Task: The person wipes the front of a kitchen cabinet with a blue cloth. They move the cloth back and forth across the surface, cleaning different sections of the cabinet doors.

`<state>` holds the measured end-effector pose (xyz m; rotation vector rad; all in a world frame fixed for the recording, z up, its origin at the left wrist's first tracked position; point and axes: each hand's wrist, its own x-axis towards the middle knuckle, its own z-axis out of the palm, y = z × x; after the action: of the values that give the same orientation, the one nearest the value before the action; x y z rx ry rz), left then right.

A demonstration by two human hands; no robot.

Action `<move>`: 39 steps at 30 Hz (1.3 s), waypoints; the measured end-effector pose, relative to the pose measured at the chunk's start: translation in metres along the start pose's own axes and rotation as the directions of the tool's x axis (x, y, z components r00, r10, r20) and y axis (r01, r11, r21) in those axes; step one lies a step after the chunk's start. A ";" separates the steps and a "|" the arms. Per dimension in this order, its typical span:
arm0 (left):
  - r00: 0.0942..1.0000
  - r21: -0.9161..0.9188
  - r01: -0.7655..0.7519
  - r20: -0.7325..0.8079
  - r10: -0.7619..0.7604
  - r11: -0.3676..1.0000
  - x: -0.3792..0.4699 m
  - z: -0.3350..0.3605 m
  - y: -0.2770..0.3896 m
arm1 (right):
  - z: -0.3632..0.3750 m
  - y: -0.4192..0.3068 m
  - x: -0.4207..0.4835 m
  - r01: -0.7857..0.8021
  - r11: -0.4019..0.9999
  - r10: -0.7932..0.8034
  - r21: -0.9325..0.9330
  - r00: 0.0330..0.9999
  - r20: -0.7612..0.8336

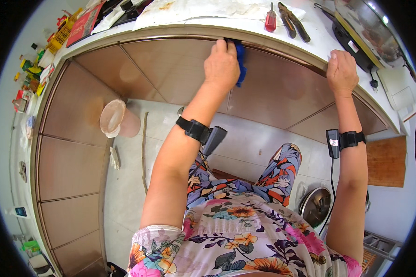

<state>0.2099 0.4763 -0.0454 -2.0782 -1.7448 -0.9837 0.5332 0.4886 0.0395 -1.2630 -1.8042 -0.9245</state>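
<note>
My left hand (pixel 222 64) is at the top edge of a brown cabinet door (pixel 176 65), just under the countertop's front lip. Its fingers are closed on a blue cloth (pixel 241 65), which hangs down along the hand's right side. The fingertips are partly hidden at the dark gap under the lip. My right hand (pixel 342 73) is curled into a fist against the front edge of the white countertop (pixel 317 52); nothing shows in it. On the countertop between the hands lie a red-handled screwdriver (pixel 270 21) and pliers (pixel 293 22) with worn, dark handles.
An electric pan (pixel 353 45) with a glass lid (pixel 371 27) stands at the right, its plug (pixel 374 83) nearby. White paper (pixel 208 10) covers the far counter. On the floor are a lined pink bin (pixel 130 121), a stick (pixel 144 152) and a lidded pot (pixel 315 207).
</note>
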 end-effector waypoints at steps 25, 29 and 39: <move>0.338 -0.964 0.230 0.208 -0.918 -0.134 0.008 -0.046 -0.212 | 0.004 -0.003 -0.002 -0.045 0.999 0.044 -0.031 0.999 -0.019; 0.524 -0.982 0.160 0.173 -0.834 -0.104 0.027 -0.042 -0.207 | 0.002 -0.002 -0.001 -0.006 1.000 0.005 -0.005 0.999 -0.050; 0.943 -0.629 0.312 0.117 -0.310 0.712 0.009 -0.033 -0.097 | 0.001 -0.006 -0.001 -0.048 0.998 0.048 -0.035 0.999 0.008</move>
<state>0.1083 0.4877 -0.0374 -2.1552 -1.9991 -1.9164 0.5275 0.4878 0.0375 -1.3278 -1.7638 -0.9286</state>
